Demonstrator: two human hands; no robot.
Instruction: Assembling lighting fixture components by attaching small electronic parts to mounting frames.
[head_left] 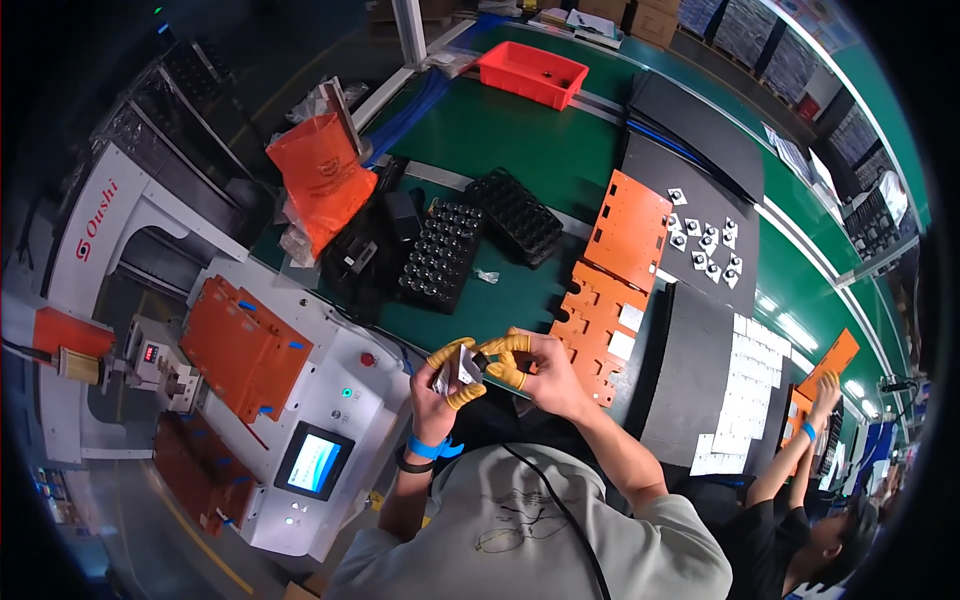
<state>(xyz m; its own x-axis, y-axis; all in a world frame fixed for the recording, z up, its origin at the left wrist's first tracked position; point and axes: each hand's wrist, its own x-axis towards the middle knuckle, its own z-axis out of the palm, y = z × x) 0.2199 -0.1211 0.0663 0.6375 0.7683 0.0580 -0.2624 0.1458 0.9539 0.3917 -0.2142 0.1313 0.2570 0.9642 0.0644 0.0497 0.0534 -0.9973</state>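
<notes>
In front of my chest, my left hand (pixel 432 402), with yellow finger covers and a blue wristband, is closed around a small whitish, shiny flat piece (pixel 461 374). My right hand (pixel 535 366), its fingers also in yellow covers, comes in from the right and pinches a small black part (pixel 481 360) against that piece. Whether the two are joined cannot be made out. Just beyond my right hand lie orange panels with cutouts (pixel 590 322). Farther right, several white pieces with black round parts (pixel 707 240) are scattered on a dark grey mat (pixel 648 165).
Left stands a white machine (pixel 330 385) with a screen (pixel 312 460) and an orange panel (pixel 245 345) on it. Black trays (pixel 440 255), an orange bag (pixel 325 185) and a red bin (pixel 530 72) occupy the green bench. A co-worker's hand (pixel 826 393) touches an orange panel at right.
</notes>
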